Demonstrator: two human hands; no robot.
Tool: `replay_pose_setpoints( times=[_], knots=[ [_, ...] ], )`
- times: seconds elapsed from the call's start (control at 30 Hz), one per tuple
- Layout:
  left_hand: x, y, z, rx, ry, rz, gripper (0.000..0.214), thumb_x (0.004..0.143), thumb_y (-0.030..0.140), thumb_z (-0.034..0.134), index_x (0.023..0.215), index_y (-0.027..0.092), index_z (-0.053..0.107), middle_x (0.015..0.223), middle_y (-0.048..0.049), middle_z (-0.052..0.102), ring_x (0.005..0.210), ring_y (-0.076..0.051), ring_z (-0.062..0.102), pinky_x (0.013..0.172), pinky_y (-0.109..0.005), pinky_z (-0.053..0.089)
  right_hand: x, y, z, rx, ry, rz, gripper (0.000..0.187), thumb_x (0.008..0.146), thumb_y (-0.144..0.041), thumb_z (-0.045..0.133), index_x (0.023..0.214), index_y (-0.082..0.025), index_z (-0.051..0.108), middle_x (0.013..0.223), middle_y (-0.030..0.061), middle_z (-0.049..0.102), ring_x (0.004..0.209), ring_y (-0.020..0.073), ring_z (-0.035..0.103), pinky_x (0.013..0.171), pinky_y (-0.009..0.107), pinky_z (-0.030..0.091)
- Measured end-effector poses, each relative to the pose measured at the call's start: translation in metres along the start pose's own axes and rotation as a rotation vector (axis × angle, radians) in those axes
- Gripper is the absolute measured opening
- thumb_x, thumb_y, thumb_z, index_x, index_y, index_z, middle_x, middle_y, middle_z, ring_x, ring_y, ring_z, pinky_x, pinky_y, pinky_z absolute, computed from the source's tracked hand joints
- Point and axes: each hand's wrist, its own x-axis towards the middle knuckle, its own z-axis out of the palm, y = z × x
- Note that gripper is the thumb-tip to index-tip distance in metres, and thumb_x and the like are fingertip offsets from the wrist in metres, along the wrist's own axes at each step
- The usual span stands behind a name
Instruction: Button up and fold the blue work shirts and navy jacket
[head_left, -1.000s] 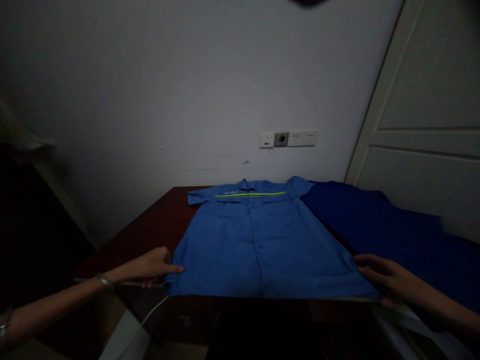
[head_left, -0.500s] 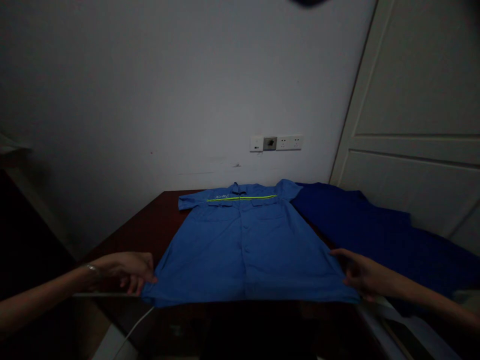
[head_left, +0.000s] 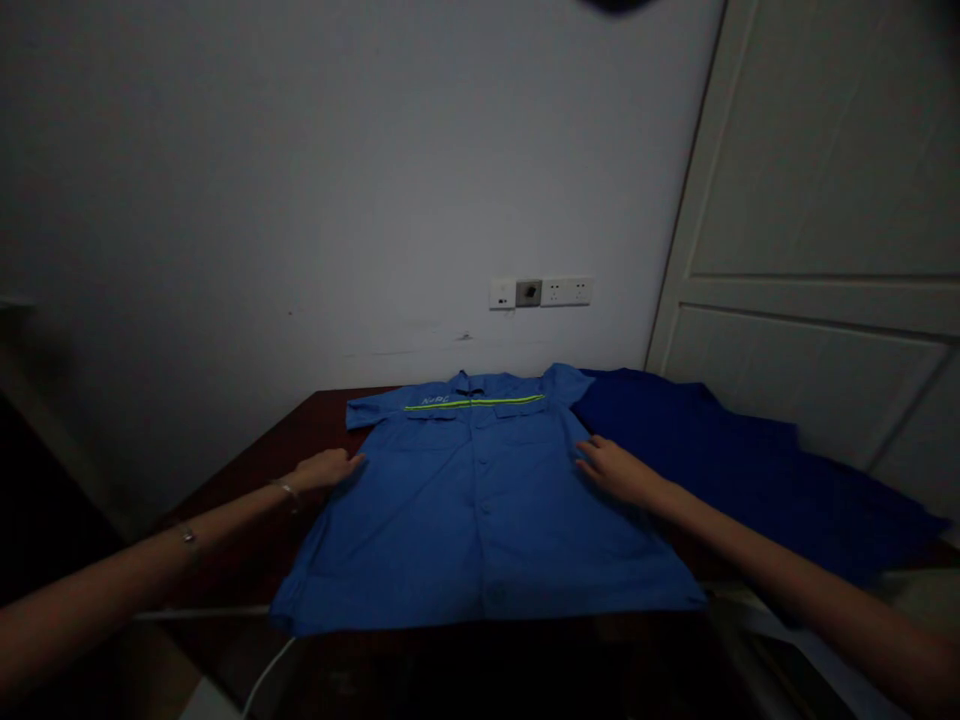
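A blue short-sleeved work shirt (head_left: 480, 510) with a yellow-green stripe across the chest lies flat and buttoned on a dark red-brown table (head_left: 300, 440). My left hand (head_left: 324, 468) rests at the shirt's left side seam, below the sleeve, with its fingers stretched toward the cloth. Over on the other side, my right hand (head_left: 616, 470) lies flat on the shirt near the armpit, fingers extended. Neither hand grips anything.
A darker blue garment (head_left: 735, 460) is spread to the right of the shirt. Wall sockets (head_left: 540, 292) sit on the white wall behind the table. A white panelled door (head_left: 817, 260) stands at the right. A white cable (head_left: 262, 680) hangs at the table's front left.
Both hands have left the shirt's lower hem corners and moved forward along its sides to mid-chest height. The view has shifted slightly right.
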Motion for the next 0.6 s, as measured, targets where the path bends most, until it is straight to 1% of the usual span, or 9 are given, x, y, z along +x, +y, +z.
replay_pose_setpoints(
  times=[0.07,0.13,0.2,0.23,0.33,0.4,0.5,0.57,0.6],
  knots=[
    [0.020,0.013,0.007,0.020,0.026,-0.036,0.068,0.080,0.062,0.022,0.091,0.008,0.061,0.100,-0.0213,0.061,0.092,-0.033,0.059,0.075,-0.042,0.045,0.024,-0.025,0.019,0.037,0.030,-0.088,0.048,0.088,-0.038,0.033,0.122,-0.009,0.048,0.125,0.0205,0.046,0.115,0.0272,0.044,0.095,0.037,0.034],
    [0.035,0.023,0.015,0.033,0.060,-0.076,0.064,0.082,0.057,0.021,0.099,0.008,0.058,0.105,-0.0225,0.059,0.098,-0.034,0.056,0.078,-0.043,0.043,0.045,-0.047,0.036,0.072,0.013,-0.153,0.055,0.087,-0.047,0.030,0.128,-0.012,0.043,0.136,0.0178,0.035,0.125,0.0286,0.031,0.101,0.041,0.026],
    [0.043,0.028,0.024,0.050,0.113,-0.082,0.055,0.085,0.046,0.023,0.104,0.005,0.054,0.103,-0.0238,0.059,0.097,-0.033,0.057,0.078,-0.042,0.043,0.060,-0.059,0.049,0.118,-0.033,-0.138,0.061,0.086,-0.055,0.024,0.133,-0.018,0.036,0.142,0.0141,0.026,0.130,0.0296,0.021,0.102,0.047,0.020],
    [0.044,0.028,0.029,0.070,0.139,-0.063,0.048,0.086,0.038,0.023,0.105,0.004,0.052,0.101,-0.0243,0.060,0.095,-0.032,0.058,0.077,-0.041,0.043,0.065,-0.060,0.055,0.138,-0.065,-0.106,0.063,0.086,-0.057,0.021,0.134,-0.020,0.033,0.143,0.0127,0.023,0.131,0.0298,0.018,0.102,0.050,0.018],
    [0.044,0.022,0.040,0.169,0.196,0.019,0.037,0.086,0.020,0.022,0.105,0.004,0.048,0.095,-0.0243,0.061,0.089,-0.030,0.060,0.073,-0.039,0.043,0.072,-0.043,0.066,0.146,-0.123,0.032,0.065,0.084,-0.061,0.013,0.136,-0.025,0.029,0.144,0.0091,0.020,0.131,0.0299,0.015,0.101,0.054,0.014],
    [0.041,0.014,0.044,0.229,0.220,0.042,0.035,0.086,0.017,0.020,0.105,0.005,0.047,0.093,-0.0233,0.061,0.086,-0.029,0.061,0.071,-0.039,0.043,0.068,-0.019,0.070,0.107,-0.111,0.121,0.063,0.085,-0.061,0.012,0.136,-0.027,0.029,0.144,0.0066,0.021,0.131,0.0297,0.016,0.101,0.055,0.013],
    [0.037,0.005,0.042,0.293,0.219,0.051,0.034,0.087,0.015,0.020,0.102,0.005,0.048,0.090,-0.0221,0.062,0.086,-0.029,0.061,0.070,-0.038,0.043,0.058,0.020,0.073,0.048,-0.073,0.227,0.061,0.086,-0.057,0.013,0.136,-0.026,0.029,0.144,0.0068,0.024,0.130,0.0286,0.019,0.101,0.054,0.014],
    [0.032,0.007,0.038,0.331,0.225,0.090,0.034,0.086,0.012,0.020,0.103,0.004,0.048,0.089,-0.0222,0.061,0.085,-0.029,0.060,0.071,-0.039,0.042,0.051,0.037,0.072,0.024,-0.065,0.250,0.060,0.087,-0.055,0.014,0.135,-0.023,0.031,0.142,0.0078,0.027,0.130,0.0274,0.021,0.101,0.052,0.016],
    [0.029,0.011,0.036,0.345,0.238,0.116,0.034,0.086,0.010,0.020,0.105,0.003,0.048,0.090,-0.0230,0.060,0.086,-0.029,0.060,0.071,-0.039,0.042,0.049,0.040,0.069,0.010,-0.053,0.254,0.060,0.087,-0.054,0.015,0.135,-0.022,0.032,0.142,0.0089,0.028,0.130,0.0271,0.022,0.101,0.052,0.017]
  ],
)
